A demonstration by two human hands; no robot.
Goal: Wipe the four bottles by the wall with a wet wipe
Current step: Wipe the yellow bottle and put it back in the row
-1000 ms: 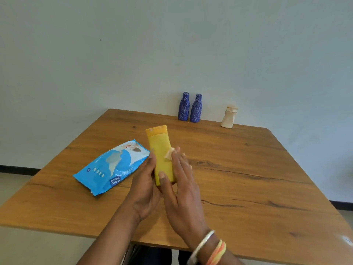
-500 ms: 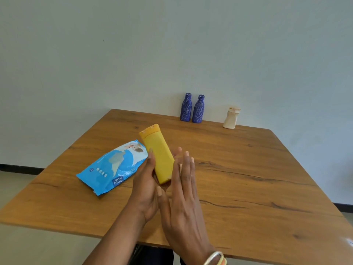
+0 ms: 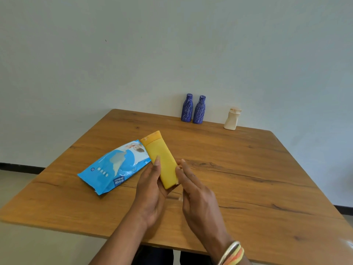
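Head view: left grip [image 3: 152, 190] is clamped round the lower end of a smooth, flat-sided yellow bottle [image 3: 162, 159], held over the counter [image 3: 248, 169] with its orange cap tilted up-left. Right grip [image 3: 196, 194] is spread, fingers straight against the bottle's right edge, with a pale scrap of wipe [image 3: 180, 166] barely showing. A glossy blue wipes pack [image 3: 114, 167], marked "mee mee", lies just left on the wood grain. One marbled blue bottle [image 3: 186, 108], its twin [image 3: 199, 109] and a cream bottle [image 3: 232, 119] stand by the wall. Against half a second ago, the yellow bottle leans further left.
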